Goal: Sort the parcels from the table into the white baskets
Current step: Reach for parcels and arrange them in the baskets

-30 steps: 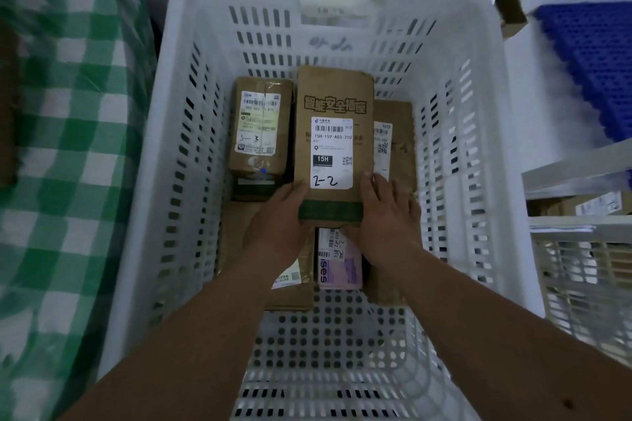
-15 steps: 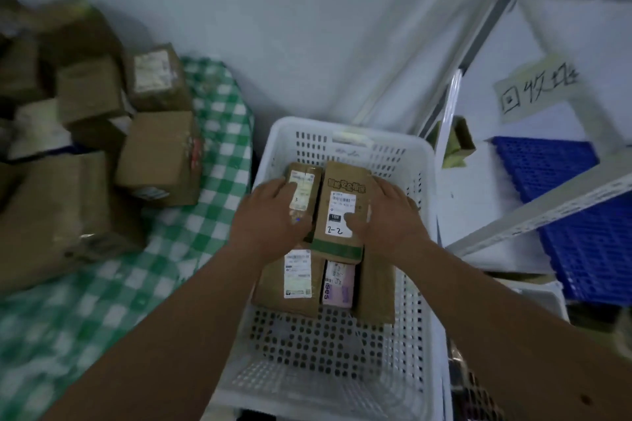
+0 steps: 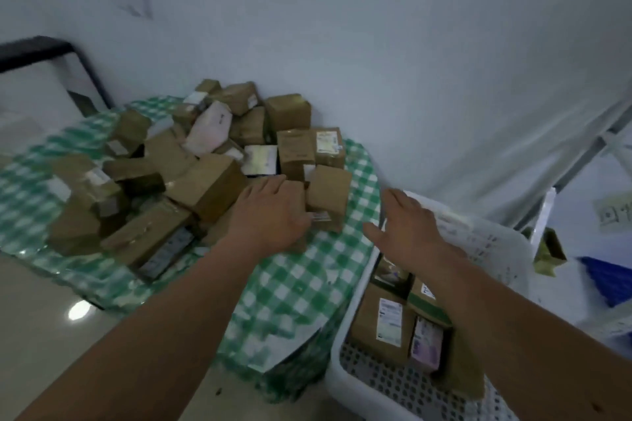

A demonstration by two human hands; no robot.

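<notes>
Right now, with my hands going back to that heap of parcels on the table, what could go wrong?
The left hand reaches into the base of the loose heap of brown cardboard parcels; pulling one out may topple its neighbours. The tilted brown box near the green checked tablecloth edge could slide off. The right hand hovers over the white plastic basket and could clip its rim.

Pale wall [image 3: 342, 27]; glossy floor [image 3: 51, 335], light glare; blue crate [image 3: 605, 280] right.
</notes>
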